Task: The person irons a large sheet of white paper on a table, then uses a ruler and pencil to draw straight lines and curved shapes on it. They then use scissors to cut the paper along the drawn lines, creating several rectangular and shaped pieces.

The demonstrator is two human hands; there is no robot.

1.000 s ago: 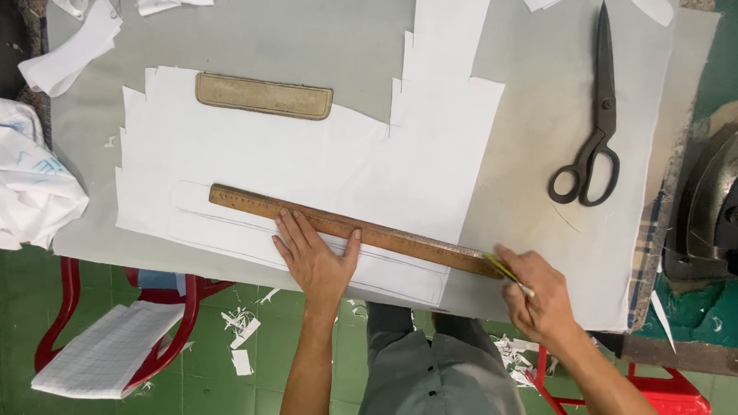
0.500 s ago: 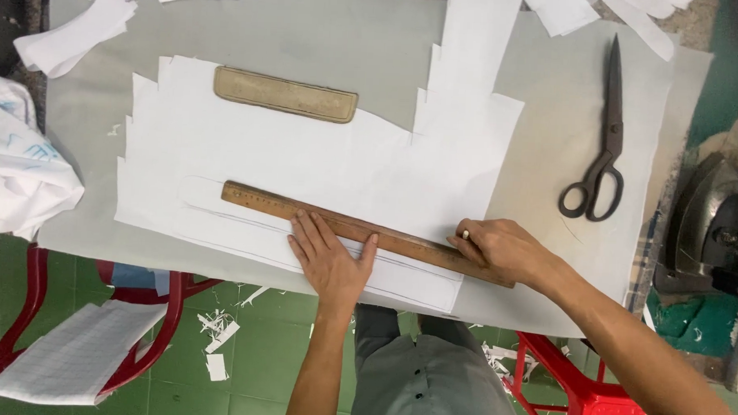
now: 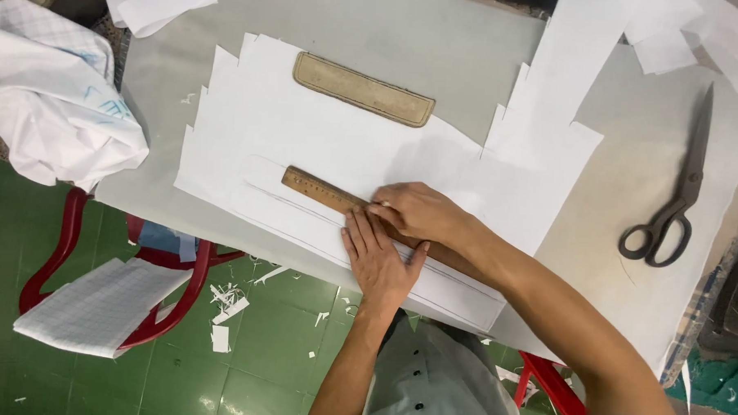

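Since a moment ago the right hand has slid left along the wooden ruler on the white paper pattern, fingers curled round a barely visible pencil, so the ruled line looks nearly drawn, while the left hand presses flat, fingers spread.
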